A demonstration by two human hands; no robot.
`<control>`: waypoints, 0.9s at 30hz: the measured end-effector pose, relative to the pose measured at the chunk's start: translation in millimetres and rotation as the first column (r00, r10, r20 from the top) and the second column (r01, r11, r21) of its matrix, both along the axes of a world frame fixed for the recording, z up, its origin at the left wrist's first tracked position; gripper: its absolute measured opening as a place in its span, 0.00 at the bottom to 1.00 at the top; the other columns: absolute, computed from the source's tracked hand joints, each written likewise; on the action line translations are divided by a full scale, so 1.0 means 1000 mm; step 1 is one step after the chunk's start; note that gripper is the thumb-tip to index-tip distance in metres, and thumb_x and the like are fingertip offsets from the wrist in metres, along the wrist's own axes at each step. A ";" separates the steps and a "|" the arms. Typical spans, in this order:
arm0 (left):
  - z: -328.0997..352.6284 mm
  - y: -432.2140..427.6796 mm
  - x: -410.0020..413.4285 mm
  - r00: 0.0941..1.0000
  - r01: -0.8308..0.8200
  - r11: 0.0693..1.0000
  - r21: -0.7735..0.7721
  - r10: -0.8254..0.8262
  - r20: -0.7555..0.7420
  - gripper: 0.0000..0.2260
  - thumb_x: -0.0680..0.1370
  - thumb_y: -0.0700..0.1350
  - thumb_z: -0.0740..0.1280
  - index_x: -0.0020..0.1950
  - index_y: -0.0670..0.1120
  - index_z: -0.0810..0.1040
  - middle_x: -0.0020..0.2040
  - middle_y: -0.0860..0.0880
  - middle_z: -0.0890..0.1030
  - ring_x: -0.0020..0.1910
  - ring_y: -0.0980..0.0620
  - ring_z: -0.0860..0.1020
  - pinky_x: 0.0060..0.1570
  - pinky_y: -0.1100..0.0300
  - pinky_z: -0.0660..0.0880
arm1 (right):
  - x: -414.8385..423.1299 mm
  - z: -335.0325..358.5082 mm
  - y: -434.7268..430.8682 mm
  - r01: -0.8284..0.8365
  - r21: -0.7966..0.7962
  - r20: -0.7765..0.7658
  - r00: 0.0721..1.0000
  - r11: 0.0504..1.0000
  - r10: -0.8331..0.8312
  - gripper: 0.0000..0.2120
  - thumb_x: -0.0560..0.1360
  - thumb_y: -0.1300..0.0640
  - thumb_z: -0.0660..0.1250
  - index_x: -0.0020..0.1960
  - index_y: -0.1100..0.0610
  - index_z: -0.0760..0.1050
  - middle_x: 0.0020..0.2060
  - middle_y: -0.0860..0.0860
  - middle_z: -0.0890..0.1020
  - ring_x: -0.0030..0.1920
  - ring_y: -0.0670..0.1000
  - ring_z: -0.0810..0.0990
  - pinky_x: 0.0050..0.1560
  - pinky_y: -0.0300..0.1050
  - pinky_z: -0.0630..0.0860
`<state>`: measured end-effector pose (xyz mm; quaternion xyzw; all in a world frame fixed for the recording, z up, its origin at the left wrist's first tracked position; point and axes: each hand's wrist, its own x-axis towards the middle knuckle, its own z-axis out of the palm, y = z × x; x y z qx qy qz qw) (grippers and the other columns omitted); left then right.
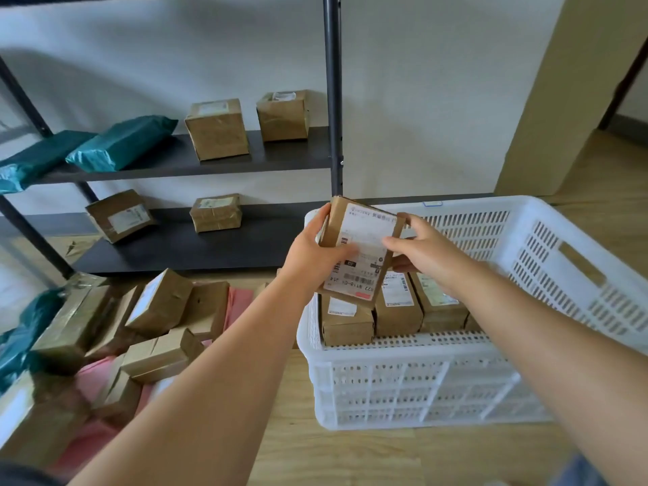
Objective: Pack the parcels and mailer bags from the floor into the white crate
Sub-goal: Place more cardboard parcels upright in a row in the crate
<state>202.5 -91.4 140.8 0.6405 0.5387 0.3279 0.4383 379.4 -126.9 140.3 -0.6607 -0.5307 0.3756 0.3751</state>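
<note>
**A:** Start big. What stands near the white crate?

**B:** A dark shelving rack, behind the crate and off to its left. It carries shelved boxes and shelved teal bags. The crate itself sits on the wood floor, near wall toward the camera.

**A:** And the goods to be packed?

**B:** A heap of brown parcels lies on the floor left of the crate. Pink mailer bags lie under and among them. Teal mailer bags lie at the heap's far side, well apart from the crate.

**A:** Anything inside the crate?

**B:** A row of boxed parcels, side by side against its near wall, labels up (three show plainly; the arms hide the rest).

**A:** The one in hand?

**B:** The held parcel is a flat brown box with its white label facing the camera. It is tilted over the crate's left end, just above that row.

**A:** The grip?

**B:** Both hands are on it. The left hand grips its left edge, thumb across the label. The right hand holds its right edge, with the thumb on the label and the fingers curled round the top corner and the back.
</note>
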 end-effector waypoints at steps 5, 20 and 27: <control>-0.002 0.001 0.003 0.956 0.190 0.976 0.102 -0.160 -0.246 0.42 0.74 0.42 0.73 0.76 0.64 0.50 0.65 0.51 0.71 0.61 0.50 0.75 0.55 0.49 0.79 | 0.014 -0.008 0.000 -0.036 -0.077 -0.206 0.978 0.996 0.019 0.27 0.76 0.64 0.68 0.71 0.50 0.65 0.51 0.53 0.83 0.47 0.53 0.85 0.52 0.52 0.82; -0.010 -0.005 0.021 0.772 0.325 0.837 0.440 0.035 -0.635 0.36 0.68 0.47 0.77 0.71 0.49 0.62 0.68 0.49 0.63 0.67 0.47 0.63 0.69 0.49 0.66 | 0.023 0.018 -0.003 -0.170 0.035 0.426 0.894 0.985 0.139 0.54 0.67 0.58 0.78 0.79 0.47 0.46 0.78 0.46 0.53 0.77 0.51 0.54 0.73 0.53 0.60; -0.016 -0.005 0.037 0.650 0.557 0.624 0.548 0.082 -0.755 0.31 0.69 0.41 0.73 0.69 0.47 0.64 0.68 0.49 0.64 0.70 0.47 0.62 0.75 0.52 0.52 | 0.027 0.011 0.003 -0.233 -0.106 0.716 0.657 0.967 0.237 0.56 0.63 0.53 0.80 0.79 0.49 0.46 0.76 0.48 0.57 0.75 0.52 0.57 0.73 0.54 0.60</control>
